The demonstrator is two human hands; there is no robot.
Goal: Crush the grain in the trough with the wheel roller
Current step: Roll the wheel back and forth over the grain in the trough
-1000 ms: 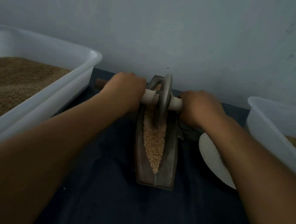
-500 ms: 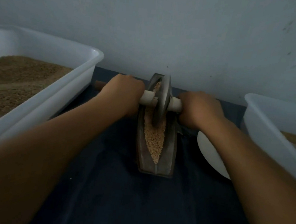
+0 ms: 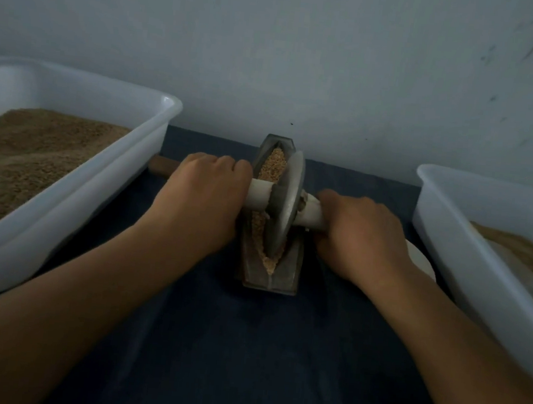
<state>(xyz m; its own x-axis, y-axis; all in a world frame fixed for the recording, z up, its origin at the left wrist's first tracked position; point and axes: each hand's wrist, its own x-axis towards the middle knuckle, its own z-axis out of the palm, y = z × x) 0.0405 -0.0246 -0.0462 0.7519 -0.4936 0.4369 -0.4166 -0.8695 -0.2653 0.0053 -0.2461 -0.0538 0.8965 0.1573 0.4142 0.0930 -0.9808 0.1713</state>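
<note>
A dark boat-shaped metal trough point(image 3: 253, 275) lies lengthwise on the dark blue cloth, its far end near the wall. Pale grain point(image 3: 273, 165) fills its groove. The grey wheel roller point(image 3: 286, 203) stands upright in the groove over the near half, on a pale axle handle point(image 3: 259, 193) that runs left to right. My left hand point(image 3: 203, 202) grips the axle left of the wheel. My right hand point(image 3: 358, 233) grips it on the right. A brown end of the handle point(image 3: 159, 166) sticks out past my left hand.
A white tub point(image 3: 73, 196) full of brown grain stands at the left. Another white tub point(image 3: 481, 255) with grain stands at the right. A white plate point(image 3: 422, 262) shows partly under my right wrist. A pale wall rises just behind the trough.
The wheel has rolled toward me from the far end to the near half of the trough, and both hands came back with it. Grain at the far end now shows.
</note>
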